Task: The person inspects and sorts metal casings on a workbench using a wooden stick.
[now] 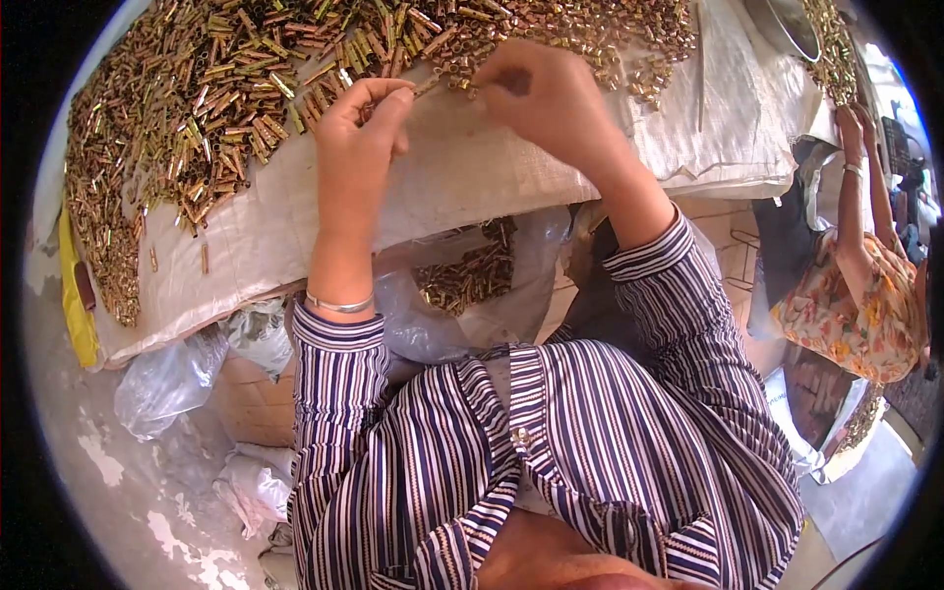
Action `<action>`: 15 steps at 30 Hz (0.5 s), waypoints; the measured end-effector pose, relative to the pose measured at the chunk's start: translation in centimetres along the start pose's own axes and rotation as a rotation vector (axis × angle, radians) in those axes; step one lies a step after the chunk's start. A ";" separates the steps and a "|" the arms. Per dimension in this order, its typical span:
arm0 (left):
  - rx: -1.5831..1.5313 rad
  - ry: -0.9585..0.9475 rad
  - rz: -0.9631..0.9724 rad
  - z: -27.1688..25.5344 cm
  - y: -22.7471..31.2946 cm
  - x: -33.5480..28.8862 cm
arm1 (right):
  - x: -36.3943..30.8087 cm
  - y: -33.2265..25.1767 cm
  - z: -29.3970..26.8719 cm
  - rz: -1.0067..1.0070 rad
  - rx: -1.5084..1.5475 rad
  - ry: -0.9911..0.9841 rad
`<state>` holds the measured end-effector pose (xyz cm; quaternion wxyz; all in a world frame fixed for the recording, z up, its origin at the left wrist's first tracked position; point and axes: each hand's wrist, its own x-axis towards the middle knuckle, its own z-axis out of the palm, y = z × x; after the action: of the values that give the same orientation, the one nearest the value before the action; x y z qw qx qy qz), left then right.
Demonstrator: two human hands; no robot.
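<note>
- Upper middle of the frame: through the head camera I saw the left hand [366, 123] with thumb and forefinger pressed together on a slim gold-toned metal sleeve [429, 87], whose free end pointed right.
- Just right of it, the right hand [543, 93] was blurred, its fingers curled inward near the sleeve; I could not tell whether they held anything.
- Upper left: a broad heap of tubular sleeves [216, 88], gold and coppery, spread over a white woven sheet [511, 162].
- Upper middle to upper right: many small brass-coloured collars [629, 59] lay scattered, some just beside the right hand; to their right lay a thin rod [700, 74].
- Upper right corner: I made out part of a metal bowl [787, 29].
- Centre, below the sheet's edge: more sleeves showed in a clear plastic bag [393, 315].
- Lower half: the wearer's striped shirt [590, 423] filled the view, and a silver bangle [340, 306] circled the left wrist.
- Right edge: a second person [855, 305] in floral clothing reached towards another pile of metal parts.
- For this fingertip work, I judged that a light pinch well back from the sleeve's free end suited it best, with that end uncovered and in line with the right fingertips. Both wrists, I thought, did best clear of the loose parts, since a brush could have scattered or mixed them.
</note>
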<state>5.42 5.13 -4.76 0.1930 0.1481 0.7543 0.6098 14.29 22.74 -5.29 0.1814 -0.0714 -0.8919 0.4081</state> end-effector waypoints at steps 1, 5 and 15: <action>-0.168 -0.041 -0.082 -0.1 -0.2 -0.2 | 0.2 -0.3 -0.4 0.174 0.336 -0.041; -0.229 -0.089 -0.079 0.4 0.0 -1.0 | -0.1 -1.8 -0.5 0.275 0.802 -0.048; -0.332 -0.082 -0.020 0.5 0.2 -1.9 | 0.0 -2.2 0.1 0.304 0.934 -0.109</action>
<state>7.35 4.69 -4.40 0.2513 0.1314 0.6362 0.7175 14.26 21.27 -3.71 0.0856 -0.0903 -0.6013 0.7893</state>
